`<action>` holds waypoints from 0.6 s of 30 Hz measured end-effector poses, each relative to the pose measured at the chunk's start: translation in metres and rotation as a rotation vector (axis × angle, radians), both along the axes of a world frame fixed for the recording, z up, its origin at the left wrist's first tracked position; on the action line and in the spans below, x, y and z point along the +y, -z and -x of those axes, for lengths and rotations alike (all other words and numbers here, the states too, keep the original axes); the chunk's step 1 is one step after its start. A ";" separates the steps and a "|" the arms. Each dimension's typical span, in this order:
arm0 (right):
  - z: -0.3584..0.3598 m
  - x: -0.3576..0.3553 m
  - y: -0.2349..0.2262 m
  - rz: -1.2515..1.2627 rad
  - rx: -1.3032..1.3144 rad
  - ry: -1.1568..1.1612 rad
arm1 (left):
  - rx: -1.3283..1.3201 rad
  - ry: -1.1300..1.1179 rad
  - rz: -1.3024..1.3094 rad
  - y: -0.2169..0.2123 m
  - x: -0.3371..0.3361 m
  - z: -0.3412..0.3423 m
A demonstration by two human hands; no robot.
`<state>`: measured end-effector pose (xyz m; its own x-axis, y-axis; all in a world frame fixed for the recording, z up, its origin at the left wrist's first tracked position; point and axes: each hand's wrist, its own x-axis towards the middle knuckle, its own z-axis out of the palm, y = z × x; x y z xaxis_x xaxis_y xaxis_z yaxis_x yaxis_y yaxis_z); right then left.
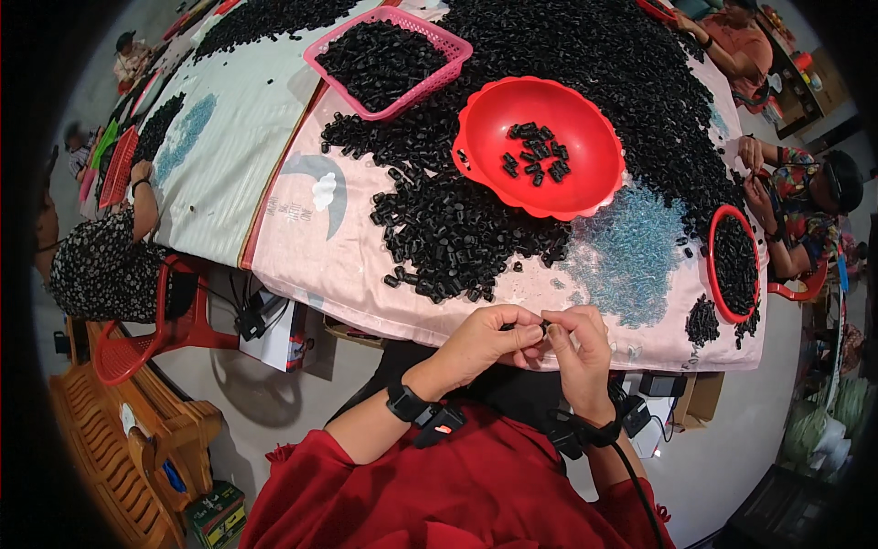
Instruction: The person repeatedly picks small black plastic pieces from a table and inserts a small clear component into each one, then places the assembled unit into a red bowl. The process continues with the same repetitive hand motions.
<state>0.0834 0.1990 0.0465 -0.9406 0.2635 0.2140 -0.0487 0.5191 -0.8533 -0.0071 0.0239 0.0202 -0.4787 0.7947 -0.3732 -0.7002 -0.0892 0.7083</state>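
My left hand (480, 346) and my right hand (583, 352) meet at the table's near edge, fingertips almost touching. Between the left thumb and fingers is a small black plastic piece (508, 327). The right thumb and forefinger pinch at its end; whatever else they hold is too small to make out. Just beyond the hands lies a loose heap of small black cylindrical pieces (448, 233). To its right spreads a patch of tiny clear bluish pieces (631, 261). A red scalloped bowl (485, 119) behind them holds several black pieces.
A pink basket (457, 55) full of black pieces stands at the far left of the bowl. On the right are a red oval basket (712, 265) and a small black pile (702, 320). Other people sit around the tables. A red chair (137, 352) stands at left, beside a wooden bench (101, 448).
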 end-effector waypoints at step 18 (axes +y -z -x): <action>0.005 -0.006 -0.031 -0.866 0.034 -0.172 | 0.010 0.025 0.109 -0.001 -0.003 0.003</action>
